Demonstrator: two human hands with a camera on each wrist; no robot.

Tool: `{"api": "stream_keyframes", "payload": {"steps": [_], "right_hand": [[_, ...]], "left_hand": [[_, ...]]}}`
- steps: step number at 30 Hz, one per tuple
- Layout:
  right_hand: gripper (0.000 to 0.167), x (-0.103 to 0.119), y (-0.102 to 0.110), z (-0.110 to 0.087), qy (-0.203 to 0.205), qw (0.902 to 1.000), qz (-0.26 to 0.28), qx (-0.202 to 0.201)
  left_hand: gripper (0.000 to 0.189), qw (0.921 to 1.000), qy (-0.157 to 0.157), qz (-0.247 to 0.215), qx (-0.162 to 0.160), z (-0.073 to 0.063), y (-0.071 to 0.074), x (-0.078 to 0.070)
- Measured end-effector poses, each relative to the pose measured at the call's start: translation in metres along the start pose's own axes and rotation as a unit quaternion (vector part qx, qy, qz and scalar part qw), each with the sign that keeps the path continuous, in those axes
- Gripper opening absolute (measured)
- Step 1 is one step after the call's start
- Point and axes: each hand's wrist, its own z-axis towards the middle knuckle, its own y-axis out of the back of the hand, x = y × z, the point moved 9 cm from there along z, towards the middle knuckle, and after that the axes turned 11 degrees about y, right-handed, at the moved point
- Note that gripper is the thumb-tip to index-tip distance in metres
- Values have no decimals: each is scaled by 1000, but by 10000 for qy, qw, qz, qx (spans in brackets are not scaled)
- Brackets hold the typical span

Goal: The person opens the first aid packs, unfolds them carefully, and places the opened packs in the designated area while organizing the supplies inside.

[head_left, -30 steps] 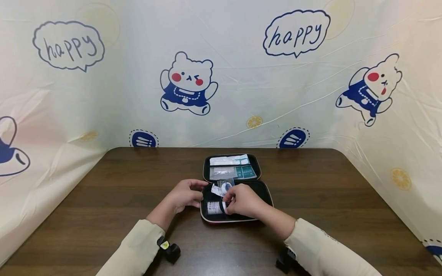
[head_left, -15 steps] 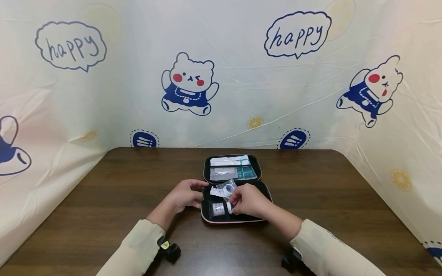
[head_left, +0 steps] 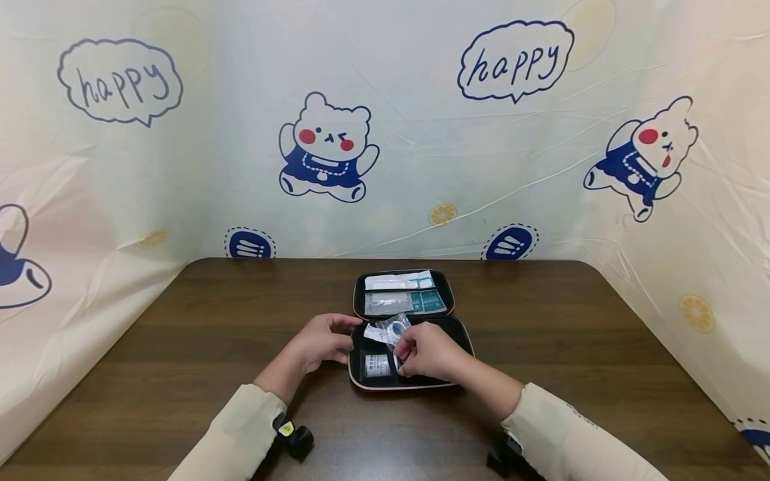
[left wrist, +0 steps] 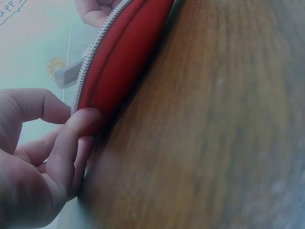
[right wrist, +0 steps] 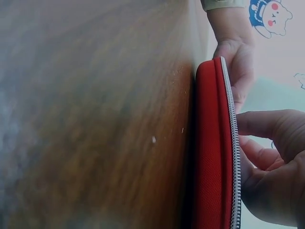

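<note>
An unzipped case, red outside [left wrist: 119, 57] and black inside [head_left: 441, 325], lies spread on the table in the head view. A small bottle with a printed label [head_left: 377, 365] lies in its near half, crossed by a black strap [head_left: 392, 363]. My right hand [head_left: 430, 349] reaches into the case and pinches the bottle's white cap end, mostly hidden by the fingers. My left hand [head_left: 325, 341] holds the case's left edge; the left wrist view shows the thumb on the red side and a finger at the zip. Behind the bottle is a clear bag with a white ring-shaped roll [head_left: 396, 331].
In the lid's pockets sit white packets [head_left: 397, 280] and a clear-and-teal packet [head_left: 427, 302]. A white printed slip [head_left: 375, 334] lies near the bag. The brown wooden table [head_left: 240, 300] reaches back to a patterned curtain [head_left: 415, 167].
My right hand and the bottle have shifted slightly right over the second. The clear bag has tipped over toward the right. My left hand stays at the case edge.
</note>
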Motion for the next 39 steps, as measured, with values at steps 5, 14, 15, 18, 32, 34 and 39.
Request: {"api": "stream_keyframes", "payload": {"steps": [5, 14, 15, 18, 32, 34, 39], "right_hand": [[19, -1, -1, 1, -29, 10000, 46, 38], [19, -4, 3, -3, -81, 9997, 182, 110], [19, -4, 4, -4, -79, 9997, 228, 109], [20, -4, 8, -7, -15, 9995, 319, 81], [27, -14, 38, -22, -62, 9913, 1272, -335], [28, -17, 44, -24, -60, 9909, 1285, -401], [29, -23, 60, -30, -152, 9908, 1225, -554]], "left_hand": [[51, 10000, 41, -9, -28, 1, 2, 1], [51, 10000, 8, 18, -20, 1, 2, -1], [51, 10000, 4, 33, -31, 1, 2, -1], [49, 9999, 28, 71, -119, 2, 3, -1], [44, 9989, 10, 248, -403, 5, 10, -1], [44, 9986, -2, 298, -426, 4, 11, -2], [43, 9979, -6, 402, -500, 3, 12, -2]]}}
